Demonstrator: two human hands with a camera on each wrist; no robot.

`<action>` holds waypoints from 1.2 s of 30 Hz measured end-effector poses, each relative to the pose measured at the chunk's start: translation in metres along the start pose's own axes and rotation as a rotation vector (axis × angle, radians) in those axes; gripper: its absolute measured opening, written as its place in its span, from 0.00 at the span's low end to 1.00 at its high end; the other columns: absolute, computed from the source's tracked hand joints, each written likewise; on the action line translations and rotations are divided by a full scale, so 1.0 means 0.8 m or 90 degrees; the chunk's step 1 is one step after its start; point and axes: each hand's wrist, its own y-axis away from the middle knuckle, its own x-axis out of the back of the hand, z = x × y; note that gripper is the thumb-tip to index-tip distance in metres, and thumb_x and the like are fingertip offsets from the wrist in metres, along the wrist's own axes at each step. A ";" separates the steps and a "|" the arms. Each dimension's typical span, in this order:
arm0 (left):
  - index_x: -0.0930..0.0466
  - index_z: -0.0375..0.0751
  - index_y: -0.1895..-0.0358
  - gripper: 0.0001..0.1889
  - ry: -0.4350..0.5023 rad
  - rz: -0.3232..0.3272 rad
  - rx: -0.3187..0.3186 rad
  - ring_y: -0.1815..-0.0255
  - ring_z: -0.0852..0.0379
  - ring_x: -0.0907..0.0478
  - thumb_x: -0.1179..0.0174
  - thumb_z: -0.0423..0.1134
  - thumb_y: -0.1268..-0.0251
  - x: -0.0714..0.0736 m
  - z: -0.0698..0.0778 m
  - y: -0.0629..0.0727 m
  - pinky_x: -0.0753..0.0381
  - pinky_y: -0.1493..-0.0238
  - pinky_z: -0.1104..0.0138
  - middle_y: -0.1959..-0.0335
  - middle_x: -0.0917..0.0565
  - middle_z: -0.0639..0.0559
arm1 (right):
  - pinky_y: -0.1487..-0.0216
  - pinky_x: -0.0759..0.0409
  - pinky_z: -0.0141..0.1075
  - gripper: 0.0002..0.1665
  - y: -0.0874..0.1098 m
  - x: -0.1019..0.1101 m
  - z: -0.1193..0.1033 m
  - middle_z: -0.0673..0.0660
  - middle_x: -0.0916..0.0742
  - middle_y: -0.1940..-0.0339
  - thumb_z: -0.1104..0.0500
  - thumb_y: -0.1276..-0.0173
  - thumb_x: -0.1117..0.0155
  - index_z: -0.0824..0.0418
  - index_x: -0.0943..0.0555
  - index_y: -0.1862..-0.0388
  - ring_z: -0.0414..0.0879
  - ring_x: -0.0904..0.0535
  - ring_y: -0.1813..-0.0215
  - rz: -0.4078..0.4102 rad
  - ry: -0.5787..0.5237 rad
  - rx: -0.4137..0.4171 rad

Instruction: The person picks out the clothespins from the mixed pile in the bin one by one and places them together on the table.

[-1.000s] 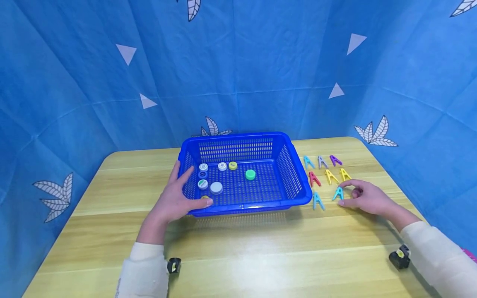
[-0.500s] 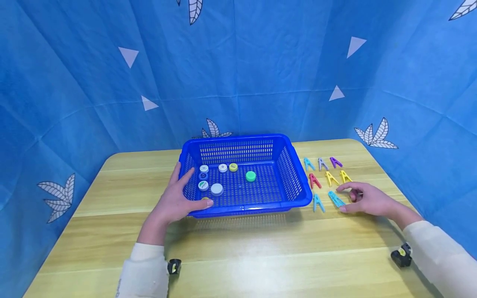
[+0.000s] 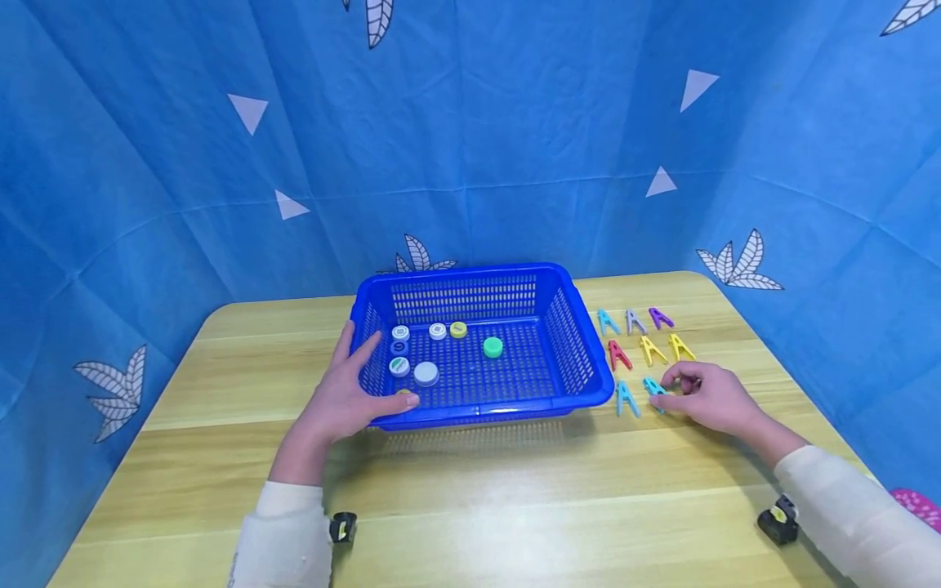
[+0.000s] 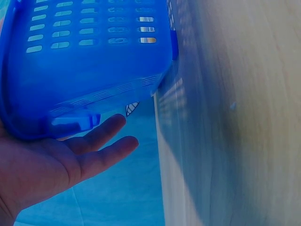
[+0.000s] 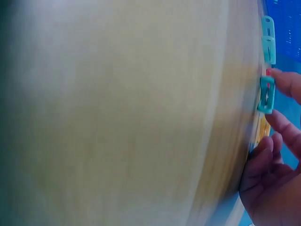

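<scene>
My left hand (image 3: 340,398) holds the near left corner of the blue plastic basket (image 3: 515,406), thumb over the front rim. Two of its fingers stretch out below the rim in the left wrist view. Bottle caps lie inside, among them a green cap (image 3: 492,348) and a large white cap (image 3: 425,374). To the right of the basket, my right hand (image 3: 711,398) pinches a turquoise clothespin (image 5: 266,96) between thumb and index finger, close over the table; its other fingers are curled in. Just left of it lies a light blue clothespin (image 3: 626,399).
Behind my right hand, more clothespins lie in rows on the wooden table (image 3: 470,498): a red clothespin (image 3: 619,355), yellow ones (image 3: 651,351), a purple one (image 3: 660,318) and others. A blue patterned curtain (image 3: 470,131) hangs behind the table.
My right hand has shifted slightly left with the turquoise clothespin, which has turned from its earlier spread-legged view. My left hand and the basket stay in place.
</scene>
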 end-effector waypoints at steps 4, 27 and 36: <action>0.51 0.47 0.19 0.65 0.000 0.003 0.000 0.22 0.30 0.59 0.24 0.68 0.60 0.000 0.000 0.000 0.43 0.36 0.32 0.19 0.71 0.52 | 0.65 0.33 0.41 0.19 0.001 0.000 -0.003 0.52 0.21 0.71 0.42 0.40 0.24 0.55 0.16 0.66 0.49 0.29 0.66 0.004 0.014 -0.034; 0.52 0.48 0.18 0.61 -0.029 0.002 0.003 0.22 0.30 0.60 0.28 0.68 0.52 0.002 -0.008 -0.002 0.44 0.35 0.33 0.18 0.71 0.49 | 0.52 0.26 0.59 0.37 -0.023 0.022 -0.022 0.72 0.19 0.45 0.32 0.32 0.38 0.66 0.19 0.50 0.68 0.25 0.45 0.073 0.006 -0.079; 0.54 0.47 0.18 0.59 -0.108 0.080 -0.057 0.22 0.31 0.59 0.33 0.69 0.47 0.007 0.005 -0.013 0.48 0.33 0.32 0.18 0.61 0.41 | 0.48 0.28 0.66 0.39 -0.019 0.049 -0.099 0.73 0.27 0.32 0.35 0.26 0.47 0.64 0.27 0.32 0.73 0.30 0.39 0.106 -0.008 -0.024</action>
